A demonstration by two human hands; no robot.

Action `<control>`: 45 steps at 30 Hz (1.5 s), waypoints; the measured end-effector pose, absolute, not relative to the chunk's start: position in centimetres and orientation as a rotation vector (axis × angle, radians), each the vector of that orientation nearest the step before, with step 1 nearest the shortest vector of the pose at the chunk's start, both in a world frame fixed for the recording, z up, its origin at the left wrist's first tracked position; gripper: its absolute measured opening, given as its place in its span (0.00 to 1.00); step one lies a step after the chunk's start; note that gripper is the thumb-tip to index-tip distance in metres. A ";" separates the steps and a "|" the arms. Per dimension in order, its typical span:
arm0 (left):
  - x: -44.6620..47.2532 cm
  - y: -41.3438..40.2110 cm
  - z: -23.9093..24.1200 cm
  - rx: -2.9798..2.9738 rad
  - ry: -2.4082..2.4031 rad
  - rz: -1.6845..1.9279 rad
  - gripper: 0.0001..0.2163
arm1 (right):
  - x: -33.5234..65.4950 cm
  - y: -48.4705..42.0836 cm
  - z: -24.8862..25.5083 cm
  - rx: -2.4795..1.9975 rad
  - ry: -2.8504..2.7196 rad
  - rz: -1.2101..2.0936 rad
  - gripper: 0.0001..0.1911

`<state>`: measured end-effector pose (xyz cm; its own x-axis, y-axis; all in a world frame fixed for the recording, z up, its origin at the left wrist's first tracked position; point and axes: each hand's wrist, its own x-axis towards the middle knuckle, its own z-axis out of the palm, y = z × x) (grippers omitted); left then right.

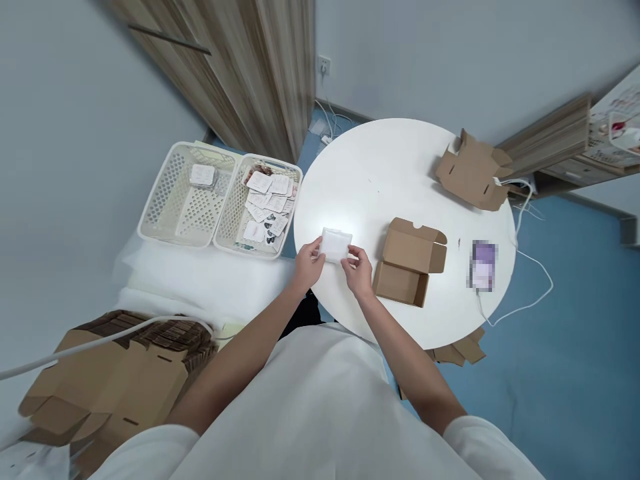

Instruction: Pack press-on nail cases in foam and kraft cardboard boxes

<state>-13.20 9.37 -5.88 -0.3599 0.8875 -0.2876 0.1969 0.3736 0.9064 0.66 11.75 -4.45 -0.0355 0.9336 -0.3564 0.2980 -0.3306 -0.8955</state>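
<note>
Head cam: both hands pinch a white padded pouch (335, 244) near the counter's (400, 153) left edge, left hand (309, 262) and right hand (358, 269) fingers at opposite ends. Looks light, soft, probably crinkly; grip the edges.

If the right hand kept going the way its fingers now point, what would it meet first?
The right hand points up-left at the white pouch, which it already touches together with the left hand. Past that, only bare round table, as far as depth can be judged.

Both hands (333, 263) together, fingers (350, 252) pinched
</note>
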 end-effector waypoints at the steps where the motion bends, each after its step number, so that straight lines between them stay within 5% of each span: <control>1: -12.1 9.1 -5.3 0.974 1.761 1.060 0.22 | 1.9 11.4 -3.7 -1.638 -1.290 1.383 0.19; 14: 5.4 8.8 -5.6 1.269 1.670 0.735 0.24 | 20.3 8.7 -2.9 -1.899 -1.471 1.177 0.17; 26: 6.3 10.1 -4.2 1.331 1.772 0.063 0.30 | 19.4 11.2 -4.0 -2.047 -2.012 1.096 0.19; 45: 6.6 9.2 -4.7 1.592 1.738 0.061 0.19 | 19.7 11.0 -5.2 -1.933 -2.200 0.958 0.15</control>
